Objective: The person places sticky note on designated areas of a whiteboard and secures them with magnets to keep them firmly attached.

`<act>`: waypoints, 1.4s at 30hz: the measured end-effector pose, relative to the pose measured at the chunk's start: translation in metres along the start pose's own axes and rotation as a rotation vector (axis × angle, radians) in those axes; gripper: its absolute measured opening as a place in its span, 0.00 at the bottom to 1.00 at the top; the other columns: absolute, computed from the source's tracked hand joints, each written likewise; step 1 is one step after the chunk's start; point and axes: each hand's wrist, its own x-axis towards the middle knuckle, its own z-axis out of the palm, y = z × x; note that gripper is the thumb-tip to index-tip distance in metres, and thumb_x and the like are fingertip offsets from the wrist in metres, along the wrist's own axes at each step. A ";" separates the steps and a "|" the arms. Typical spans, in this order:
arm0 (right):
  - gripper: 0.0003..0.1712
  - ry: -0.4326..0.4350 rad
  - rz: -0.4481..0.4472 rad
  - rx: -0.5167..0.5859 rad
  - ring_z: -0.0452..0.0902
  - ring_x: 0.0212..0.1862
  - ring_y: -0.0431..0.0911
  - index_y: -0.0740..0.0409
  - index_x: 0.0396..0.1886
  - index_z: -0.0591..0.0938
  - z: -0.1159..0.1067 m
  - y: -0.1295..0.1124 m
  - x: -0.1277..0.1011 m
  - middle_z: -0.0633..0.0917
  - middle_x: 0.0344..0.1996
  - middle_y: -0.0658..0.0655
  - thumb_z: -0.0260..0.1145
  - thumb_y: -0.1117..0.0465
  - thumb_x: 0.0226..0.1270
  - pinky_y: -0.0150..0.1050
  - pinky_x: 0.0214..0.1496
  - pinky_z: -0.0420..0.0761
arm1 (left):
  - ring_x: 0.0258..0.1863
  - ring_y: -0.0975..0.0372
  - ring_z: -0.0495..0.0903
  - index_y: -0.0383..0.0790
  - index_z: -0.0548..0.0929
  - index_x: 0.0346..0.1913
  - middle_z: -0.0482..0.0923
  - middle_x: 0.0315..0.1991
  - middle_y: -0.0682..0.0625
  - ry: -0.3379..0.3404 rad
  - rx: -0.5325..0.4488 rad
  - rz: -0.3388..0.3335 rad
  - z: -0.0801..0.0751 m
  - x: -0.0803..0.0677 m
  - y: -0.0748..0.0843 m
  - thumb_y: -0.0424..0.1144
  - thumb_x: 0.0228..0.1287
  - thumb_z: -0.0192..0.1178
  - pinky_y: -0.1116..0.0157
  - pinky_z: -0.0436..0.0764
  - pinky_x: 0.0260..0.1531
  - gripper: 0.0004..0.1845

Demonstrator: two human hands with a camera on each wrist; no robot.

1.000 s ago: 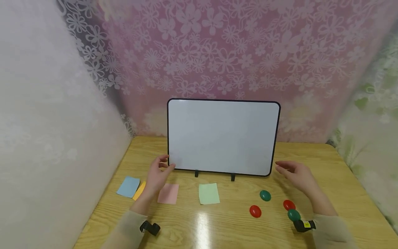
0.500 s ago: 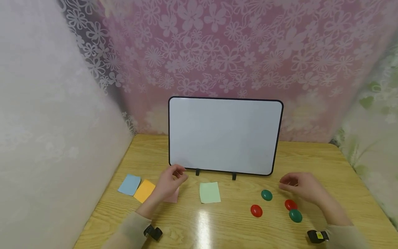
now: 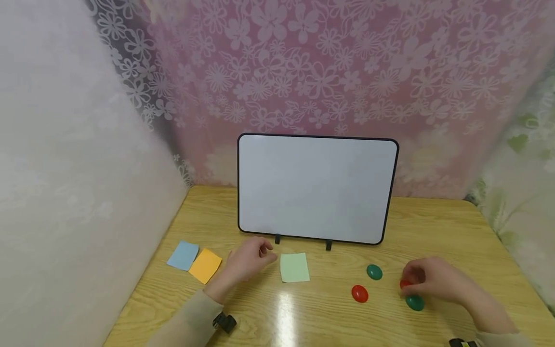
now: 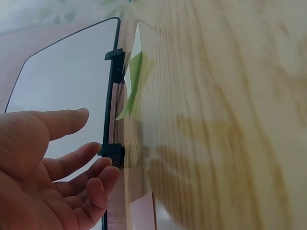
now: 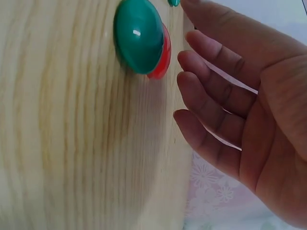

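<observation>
In the head view my left hand (image 3: 250,258) hovers above the table with loosely bent fingers and nothing in them. It covers most of the pink sticky note (image 4: 143,213), which shows in the left wrist view. A light green sticky note (image 3: 295,267) lies just right of its fingertips. My right hand (image 3: 440,279) hangs over a red round magnet (image 5: 165,55) and a green round magnet (image 5: 138,36). The right wrist view shows its relaxed fingers apart from both magnets. The red magnet is partly hidden by the hand in the head view.
A whiteboard (image 3: 318,188) with a black frame stands on small black feet (image 3: 328,245) behind the hands. Blue (image 3: 183,255) and orange (image 3: 205,266) sticky notes lie at left. Another red magnet (image 3: 360,293) and green magnet (image 3: 375,272) lie right of centre.
Both hands have come away from the whiteboard's sides. My left hand moved right and nearer, uncovering the orange note. My right hand moved down over the red and green magnets.
</observation>
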 end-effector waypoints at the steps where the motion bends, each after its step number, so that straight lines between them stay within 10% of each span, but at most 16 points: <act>1: 0.18 -0.005 -0.003 -0.002 0.73 0.31 0.33 0.44 0.38 0.87 0.000 0.000 -0.001 0.81 0.28 0.39 0.82 0.39 0.60 0.35 0.33 0.75 | 0.39 0.66 0.77 0.49 0.89 0.52 0.81 0.41 0.59 -0.006 0.001 0.001 0.001 0.000 0.001 0.56 0.71 0.70 0.53 0.73 0.41 0.17; 10: 0.22 -0.064 -0.056 0.051 0.71 0.30 0.33 0.46 0.40 0.86 0.000 0.006 -0.009 0.79 0.28 0.42 0.86 0.44 0.54 0.35 0.33 0.73 | 0.30 0.62 0.76 0.34 0.87 0.50 0.79 0.33 0.54 -0.053 -0.071 0.081 0.012 0.007 0.006 0.45 0.72 0.72 0.62 0.78 0.33 0.17; 42: 0.20 -0.053 -0.052 -0.034 0.75 0.36 0.32 0.42 0.43 0.88 0.002 0.019 -0.016 0.84 0.36 0.36 0.87 0.47 0.53 0.37 0.38 0.80 | 0.28 0.66 0.75 0.45 0.88 0.39 0.80 0.33 0.58 -0.041 0.161 0.037 0.026 0.016 0.015 0.50 0.66 0.76 0.64 0.78 0.31 0.13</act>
